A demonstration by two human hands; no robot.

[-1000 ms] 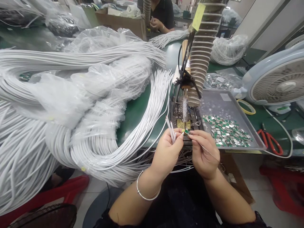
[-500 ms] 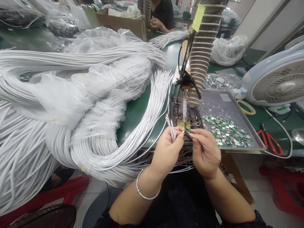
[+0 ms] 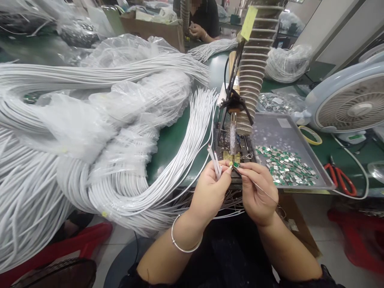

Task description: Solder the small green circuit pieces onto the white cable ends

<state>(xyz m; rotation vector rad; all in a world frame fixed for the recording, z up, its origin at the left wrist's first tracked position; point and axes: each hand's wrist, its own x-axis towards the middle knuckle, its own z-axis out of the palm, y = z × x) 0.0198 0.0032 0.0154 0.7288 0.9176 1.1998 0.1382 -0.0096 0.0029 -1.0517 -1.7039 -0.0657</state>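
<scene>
Left fingers (image 3: pixel 224 179) partly hide white cables (image 3: pixel 215 161); green board (image 3: pixel 236 165) indistinct.

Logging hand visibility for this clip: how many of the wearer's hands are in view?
2. The left hand holds white cables; the right hand holds a thin wire, between it and the grey tray. Neither is hidden.

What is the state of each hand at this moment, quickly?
Left hand: fingers closed, holding several thin white round cables.
Right hand: fingers closed, holding a small green rectangular circuit board and a thin grey wire.
</scene>
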